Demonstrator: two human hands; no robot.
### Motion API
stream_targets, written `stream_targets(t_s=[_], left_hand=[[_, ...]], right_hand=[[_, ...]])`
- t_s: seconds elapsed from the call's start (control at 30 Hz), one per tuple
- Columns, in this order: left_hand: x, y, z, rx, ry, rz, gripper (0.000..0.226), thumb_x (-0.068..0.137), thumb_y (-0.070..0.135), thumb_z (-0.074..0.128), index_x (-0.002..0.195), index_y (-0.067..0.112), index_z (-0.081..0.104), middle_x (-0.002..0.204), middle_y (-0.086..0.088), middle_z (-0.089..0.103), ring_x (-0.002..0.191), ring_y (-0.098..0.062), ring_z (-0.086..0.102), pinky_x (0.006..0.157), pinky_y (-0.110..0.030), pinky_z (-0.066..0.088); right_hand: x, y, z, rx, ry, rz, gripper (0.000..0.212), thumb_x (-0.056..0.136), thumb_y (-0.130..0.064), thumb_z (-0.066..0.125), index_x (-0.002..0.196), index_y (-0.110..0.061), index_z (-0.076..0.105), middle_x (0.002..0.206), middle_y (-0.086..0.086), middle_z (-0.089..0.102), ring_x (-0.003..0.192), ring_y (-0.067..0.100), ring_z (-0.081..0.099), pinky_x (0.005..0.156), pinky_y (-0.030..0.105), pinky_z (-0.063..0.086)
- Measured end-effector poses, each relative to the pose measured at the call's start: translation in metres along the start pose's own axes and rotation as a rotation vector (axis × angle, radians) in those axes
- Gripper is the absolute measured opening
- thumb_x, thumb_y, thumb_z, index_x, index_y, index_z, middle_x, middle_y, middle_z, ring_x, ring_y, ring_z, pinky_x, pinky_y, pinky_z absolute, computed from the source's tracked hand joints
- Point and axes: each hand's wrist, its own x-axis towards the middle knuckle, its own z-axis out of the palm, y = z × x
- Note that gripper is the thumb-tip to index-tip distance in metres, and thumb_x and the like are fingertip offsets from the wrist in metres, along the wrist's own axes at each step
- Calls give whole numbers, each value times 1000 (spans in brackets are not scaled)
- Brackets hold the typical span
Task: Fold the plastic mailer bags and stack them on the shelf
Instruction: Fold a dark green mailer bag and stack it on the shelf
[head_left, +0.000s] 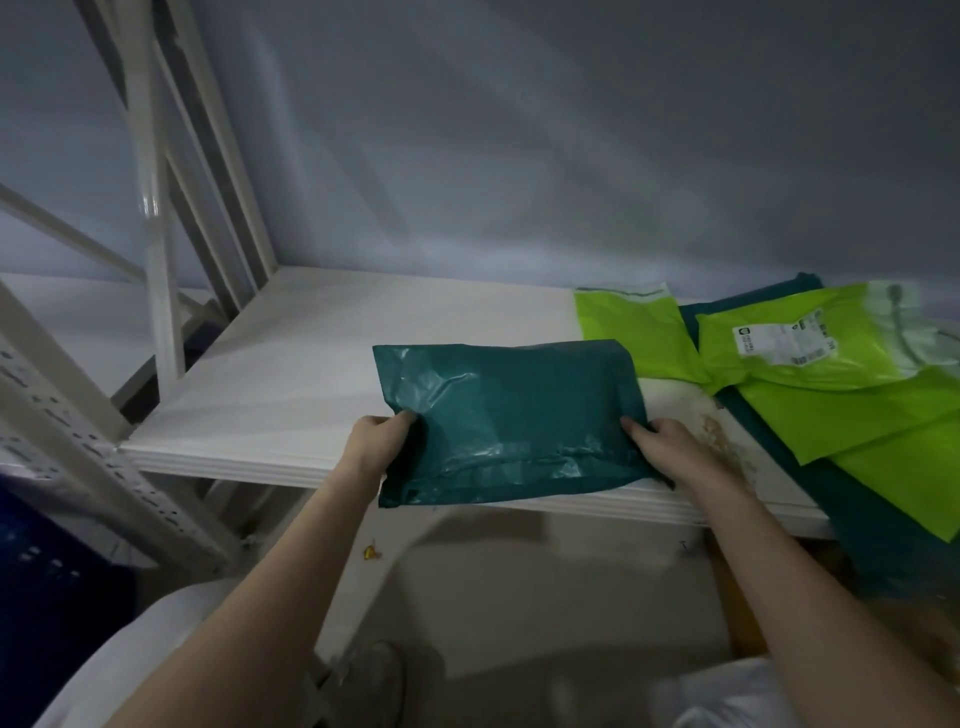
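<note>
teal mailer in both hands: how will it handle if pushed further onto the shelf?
Teal mailer looks floppy: creased and sagging between left hand and right hand. Glossy film probably slides easily on the white shelf. Likely light, held only at its edges.

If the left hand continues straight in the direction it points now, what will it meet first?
The left hand points away and slightly right, gripping the teal mailer bag. Beyond the bag, probably only bare shelf, then the grey wall. Depth is uncertain.
</note>
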Motion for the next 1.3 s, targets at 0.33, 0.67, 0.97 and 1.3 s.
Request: stream_targets(t_s=[0.33,0.67,0.97,1.3], left_hand=[[11,8,-5,-307,-21,-112,32,90,31,52,105,2,55,86,-10,58,76,-25,57,63,-31,48],[23,15,-2,-212,82,27,37,97,33,44,108,-1,56,101,-11,58,91,-27,55,78,-31,44],[36,15,-4,-276,76,111,22,93,3,49,109,1,65,94,-12,64,72,-23,60,69,-30,52],[64,36,-2,-340,69,201,35,91,-6,44,117,10,62,80,-1,64,67,-16,61,51,-16,53]], right_hand=[[7,-11,2,266,21,15,47,97,-38,43,129,-5,48,124,13,57,100,26,56,91,37,47],[14,-13,5,370,58,113,54,100,-38,39,138,0,38,138,15,47,120,29,49,83,28,38],[24,-12,8,311,177,-32,18,96,-12,49,84,-6,61,102,16,62,95,31,58,80,35,45],[41,-30,11,-136,487,-331,9,97,-6,39,98,-4,48,80,9,49,75,25,45,57,32,27]])
